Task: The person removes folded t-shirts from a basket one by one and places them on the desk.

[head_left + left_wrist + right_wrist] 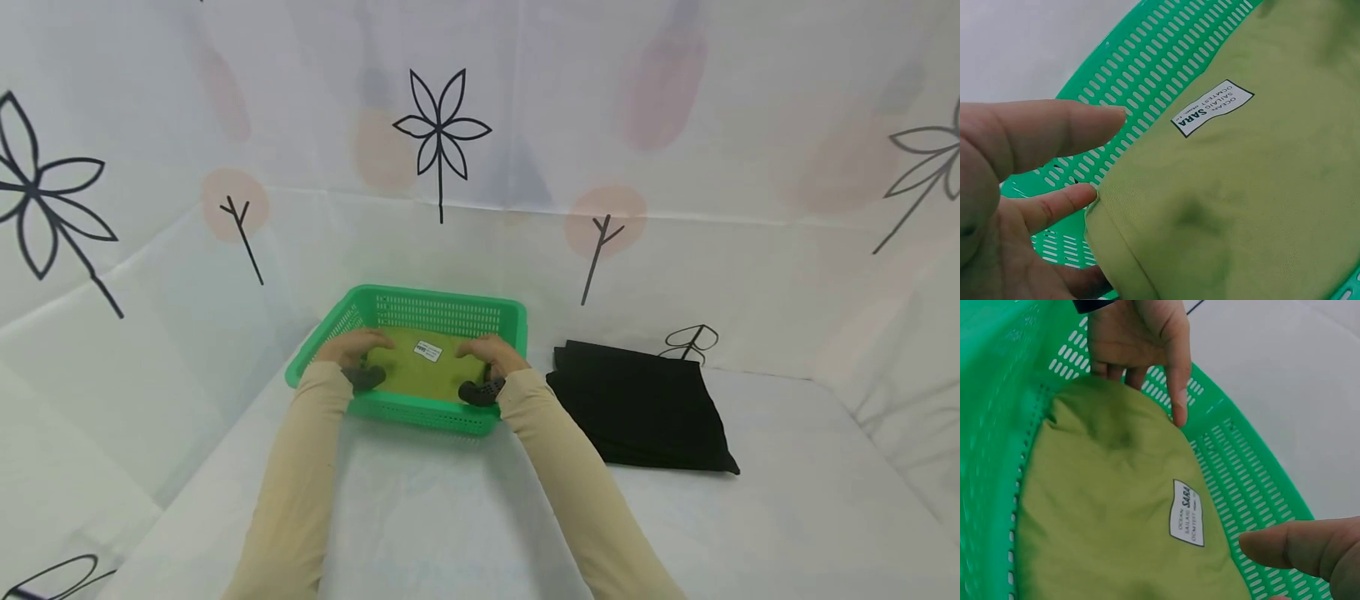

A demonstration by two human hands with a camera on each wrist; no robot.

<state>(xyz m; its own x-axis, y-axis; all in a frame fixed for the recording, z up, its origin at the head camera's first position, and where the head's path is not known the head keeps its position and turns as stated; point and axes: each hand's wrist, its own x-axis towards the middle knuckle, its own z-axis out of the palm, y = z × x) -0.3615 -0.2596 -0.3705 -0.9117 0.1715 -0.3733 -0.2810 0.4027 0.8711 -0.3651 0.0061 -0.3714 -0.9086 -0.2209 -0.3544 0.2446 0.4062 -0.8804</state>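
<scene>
a yellow-green cloth (412, 379) is lying inside a green basket (435, 312), covering much of its floor, and a white label (428, 351) printed with "sara" is showing just toward twelve o'clock of the cloth's middle. the left hand (354, 346) is reaching into the basket at the cloth's nine o'clock end. its thumb is pointing outward, standing wide of the fingers, and one fingertip is touching the cloth's edge while other fingers are dipping behind that end. the right hand (497, 350) is reaching in at the cloth's three o'clock end, its thumb spreading wide and keeping apart from the cloth. most of its fingers are falling outside the right wrist view, so i cannot tell whether they are touching the cloth.

dark bands (365, 377) are sitting at both wrists, and beige sleeves (288, 492) are stretching in from about six o'clock. a black cloth (645, 408) is lying in layers on the white table (442, 508), between three and four o'clock from the basket, near it but not touching. toward twelve o'clock, a pale sheet (540, 108) is hanging behind the basket, bearing a black flower drawing (438, 129).
</scene>
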